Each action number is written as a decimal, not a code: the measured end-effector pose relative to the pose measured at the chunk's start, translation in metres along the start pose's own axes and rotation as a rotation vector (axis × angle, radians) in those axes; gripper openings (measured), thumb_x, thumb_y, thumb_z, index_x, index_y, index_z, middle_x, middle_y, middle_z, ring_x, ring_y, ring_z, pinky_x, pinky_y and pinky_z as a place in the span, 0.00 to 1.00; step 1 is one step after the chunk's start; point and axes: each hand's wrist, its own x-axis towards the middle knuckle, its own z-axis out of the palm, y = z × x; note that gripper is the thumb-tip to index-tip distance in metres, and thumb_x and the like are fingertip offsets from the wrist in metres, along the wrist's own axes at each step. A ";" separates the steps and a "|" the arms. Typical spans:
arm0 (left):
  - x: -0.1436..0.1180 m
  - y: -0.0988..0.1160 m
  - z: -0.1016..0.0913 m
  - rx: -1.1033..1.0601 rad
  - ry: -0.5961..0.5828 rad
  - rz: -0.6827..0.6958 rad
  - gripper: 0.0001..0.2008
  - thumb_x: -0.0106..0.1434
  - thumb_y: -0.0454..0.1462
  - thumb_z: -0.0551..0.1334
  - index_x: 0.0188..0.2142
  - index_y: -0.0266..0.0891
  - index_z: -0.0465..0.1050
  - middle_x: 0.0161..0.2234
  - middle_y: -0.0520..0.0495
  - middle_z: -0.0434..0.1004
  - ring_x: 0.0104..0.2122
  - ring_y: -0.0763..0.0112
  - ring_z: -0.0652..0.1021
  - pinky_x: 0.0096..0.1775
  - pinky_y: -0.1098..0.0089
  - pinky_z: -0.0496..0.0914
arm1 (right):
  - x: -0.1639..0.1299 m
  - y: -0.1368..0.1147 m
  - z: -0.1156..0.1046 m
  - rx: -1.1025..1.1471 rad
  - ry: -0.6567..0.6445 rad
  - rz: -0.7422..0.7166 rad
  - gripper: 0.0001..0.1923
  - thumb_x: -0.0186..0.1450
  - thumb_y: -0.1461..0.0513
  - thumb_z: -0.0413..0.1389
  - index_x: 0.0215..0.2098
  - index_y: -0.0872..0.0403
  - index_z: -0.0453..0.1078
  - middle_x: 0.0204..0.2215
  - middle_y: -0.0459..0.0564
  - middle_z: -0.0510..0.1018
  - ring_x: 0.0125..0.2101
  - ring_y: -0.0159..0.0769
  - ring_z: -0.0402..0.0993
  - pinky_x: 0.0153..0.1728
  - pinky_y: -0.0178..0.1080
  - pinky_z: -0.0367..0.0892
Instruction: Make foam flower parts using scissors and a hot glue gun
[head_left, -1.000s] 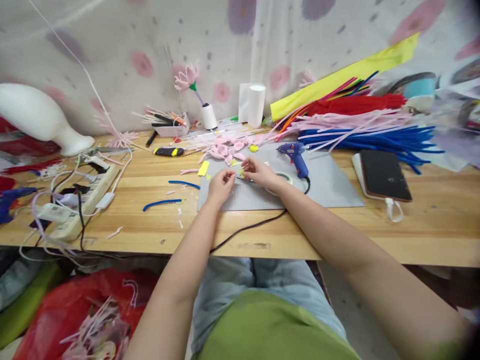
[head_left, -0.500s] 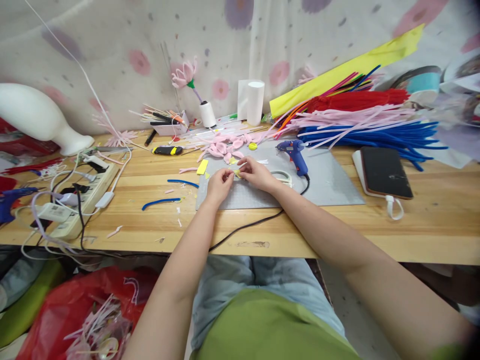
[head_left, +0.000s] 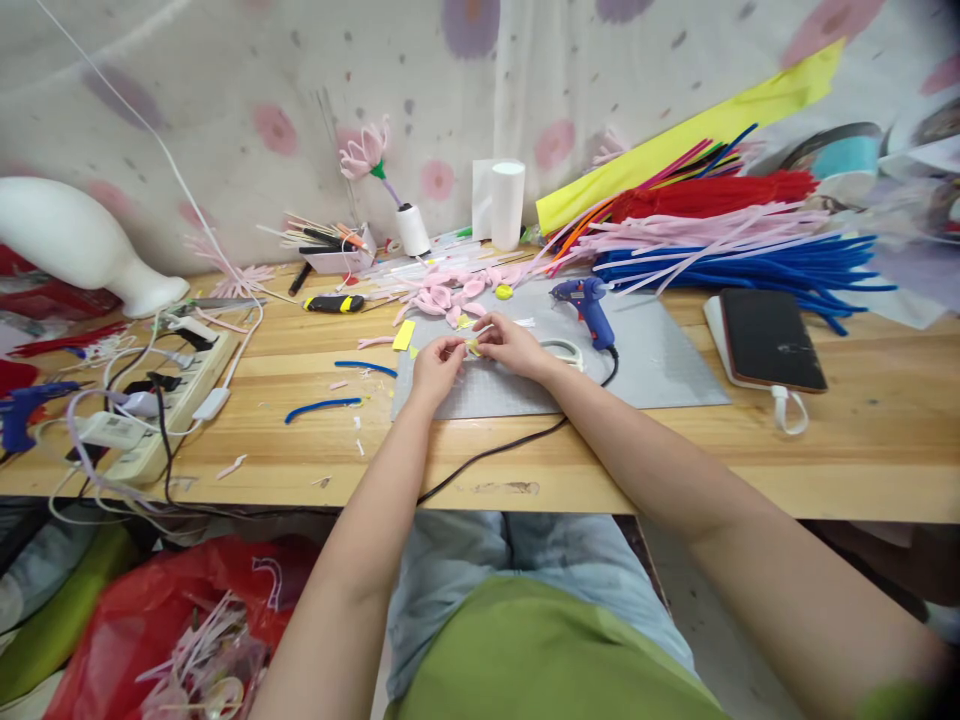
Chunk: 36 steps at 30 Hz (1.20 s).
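Both my hands meet over the grey cutting mat (head_left: 660, 370). The fingertips of my left hand (head_left: 440, 368) are pinched together; whatever they hold is too small to make out. Close by, my right hand (head_left: 510, 345) has thumb and fingers closed on a small yellow piece (head_left: 472, 347). Just beyond my fingers lie pink fuzzy petals (head_left: 442, 295) and a round yellow piece (head_left: 504, 292). A yellow rectangular piece (head_left: 404, 335) rests left of my hands. White-handled scissors (head_left: 566, 353) lie partly hidden behind my right wrist.
A blue glue gun (head_left: 589, 308) lies on the mat, its black cord running toward the table's front edge. Bundled pipe cleaners (head_left: 735, 265) and a black phone-like slab (head_left: 772, 340) are at right. At left are a power strip (head_left: 176, 400) and a utility knife (head_left: 334, 303).
My hands stay almost in place, with the pinched fingers barely shifting. The whole view has tilted very slightly.
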 end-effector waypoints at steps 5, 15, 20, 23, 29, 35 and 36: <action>-0.001 0.002 0.000 -0.023 0.019 -0.007 0.06 0.54 0.36 0.61 0.31 0.36 0.72 0.22 0.53 0.71 0.16 0.79 0.67 0.18 0.76 0.61 | -0.001 -0.002 0.001 -0.009 0.002 -0.003 0.14 0.51 0.68 0.54 0.35 0.52 0.60 0.21 0.38 0.70 0.23 0.27 0.68 0.28 0.32 0.63; -0.002 0.006 0.001 -0.065 0.070 -0.053 0.04 0.53 0.35 0.60 0.29 0.36 0.71 0.19 0.54 0.69 0.17 0.80 0.68 0.18 0.77 0.61 | -0.006 -0.004 -0.001 -0.347 0.023 -0.203 0.19 0.51 0.71 0.50 0.41 0.52 0.60 0.34 0.48 0.75 0.33 0.32 0.71 0.38 0.39 0.66; 0.000 0.010 0.002 -0.090 0.083 -0.126 0.07 0.53 0.37 0.61 0.30 0.34 0.72 0.22 0.51 0.72 0.17 0.80 0.68 0.19 0.76 0.61 | -0.007 -0.009 0.006 -0.600 0.051 -0.340 0.21 0.53 0.70 0.50 0.46 0.52 0.60 0.38 0.50 0.75 0.38 0.36 0.71 0.42 0.41 0.64; 0.001 0.010 0.002 -0.096 0.070 -0.135 0.07 0.53 0.37 0.61 0.30 0.34 0.72 0.22 0.51 0.73 0.17 0.80 0.68 0.19 0.77 0.61 | -0.007 -0.011 0.009 -0.601 0.046 -0.352 0.21 0.53 0.69 0.50 0.46 0.53 0.61 0.37 0.50 0.75 0.37 0.36 0.71 0.42 0.40 0.64; 0.000 0.010 0.002 -0.130 0.049 -0.120 0.06 0.53 0.37 0.61 0.28 0.34 0.71 0.21 0.52 0.72 0.16 0.80 0.68 0.18 0.77 0.61 | -0.010 -0.012 0.007 -0.510 0.053 -0.295 0.20 0.54 0.68 0.50 0.46 0.53 0.60 0.36 0.49 0.74 0.34 0.34 0.71 0.40 0.39 0.65; -0.002 0.011 0.002 -0.117 0.060 -0.131 0.06 0.52 0.37 0.61 0.27 0.34 0.70 0.19 0.53 0.71 0.16 0.81 0.68 0.18 0.78 0.60 | -0.012 -0.010 0.005 -0.487 0.061 -0.322 0.21 0.54 0.69 0.50 0.47 0.52 0.59 0.37 0.49 0.73 0.33 0.33 0.70 0.39 0.39 0.65; -0.001 0.011 0.002 -0.114 0.061 -0.133 0.06 0.53 0.36 0.61 0.27 0.34 0.69 0.19 0.54 0.71 0.16 0.81 0.68 0.18 0.78 0.60 | -0.012 -0.011 0.004 -0.514 0.059 -0.358 0.20 0.54 0.69 0.51 0.46 0.52 0.60 0.38 0.50 0.72 0.35 0.34 0.70 0.39 0.39 0.65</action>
